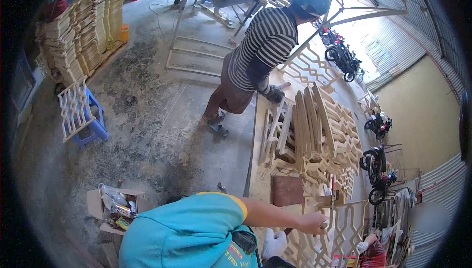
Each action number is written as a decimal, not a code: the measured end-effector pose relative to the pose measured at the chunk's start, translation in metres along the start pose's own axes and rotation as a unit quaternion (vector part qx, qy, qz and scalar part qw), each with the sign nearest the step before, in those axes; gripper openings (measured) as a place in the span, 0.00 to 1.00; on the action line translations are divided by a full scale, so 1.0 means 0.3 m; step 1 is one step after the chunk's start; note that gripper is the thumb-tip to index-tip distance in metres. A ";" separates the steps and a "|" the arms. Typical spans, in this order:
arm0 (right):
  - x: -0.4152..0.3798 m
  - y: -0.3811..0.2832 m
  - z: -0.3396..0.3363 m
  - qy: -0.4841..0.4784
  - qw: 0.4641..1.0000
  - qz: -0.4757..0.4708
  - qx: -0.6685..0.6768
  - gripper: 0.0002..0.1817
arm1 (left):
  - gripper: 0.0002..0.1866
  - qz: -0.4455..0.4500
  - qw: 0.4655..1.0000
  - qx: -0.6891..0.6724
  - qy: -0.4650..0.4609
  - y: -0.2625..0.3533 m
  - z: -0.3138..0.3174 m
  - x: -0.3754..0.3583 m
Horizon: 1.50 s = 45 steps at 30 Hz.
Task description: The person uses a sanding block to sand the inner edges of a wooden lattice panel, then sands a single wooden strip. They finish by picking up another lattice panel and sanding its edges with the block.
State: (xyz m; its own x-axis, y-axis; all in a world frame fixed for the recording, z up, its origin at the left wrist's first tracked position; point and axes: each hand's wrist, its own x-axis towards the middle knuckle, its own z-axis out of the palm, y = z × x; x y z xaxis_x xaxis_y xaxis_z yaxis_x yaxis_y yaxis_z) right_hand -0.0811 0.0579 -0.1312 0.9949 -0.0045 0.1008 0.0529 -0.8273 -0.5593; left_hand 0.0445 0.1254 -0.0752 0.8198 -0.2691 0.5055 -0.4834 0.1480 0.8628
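- A flat lattice panel (344,228) lies at the near end of the workbench (255,169), reaching the bottom edge of the view.
- A gloved hand (365,246) in a red sleeve rests on this panel at the bottom edge. It is probably the wearer's right hand. Whether its fingers are spread or closed cannot be told, and the left hand is out of sight.
- A co-worker in a teal shirt (187,233) reaches across the near corner. That person's bare hand (314,223) is on the panel's left edge, with the fingers curled around a bar.
- The panel looks whole and cut through. A small wooden tool (330,199) stands at its far edge, so the work on it seems, as a judgement, late but not finished.
- Many finished-looking lattice pieces (319,130) stand on edge in the middle of the bench. They crowd the space beyond the panel.
- A brown board (287,190) lies just beside the panel.
- A second co-worker in a striped shirt (265,47) leans over the far end, with a dark-gloved hand (275,93) on the bench.
- On the floor are a blue stool (93,125) bearing a lattice piece, tall stacks of cut wood (83,27), an open cardboard box (115,206) and metal frames (196,54).
- Motorbikes (341,56) are parked along the far side.
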 end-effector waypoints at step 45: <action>-0.146 0.000 -0.132 0.031 0.986 0.089 0.138 0.17 | 0.17 0.000 0.997 0.065 0.044 0.071 -0.007 -0.070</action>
State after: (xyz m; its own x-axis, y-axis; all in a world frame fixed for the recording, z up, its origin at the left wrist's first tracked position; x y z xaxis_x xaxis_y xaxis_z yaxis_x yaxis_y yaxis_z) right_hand -0.1281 0.0358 -0.1031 0.9837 -0.1779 0.0263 -0.0923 -0.6253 -0.7749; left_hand 0.0176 0.1363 -0.0676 0.8411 -0.1845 0.5084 -0.5138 0.0208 0.8576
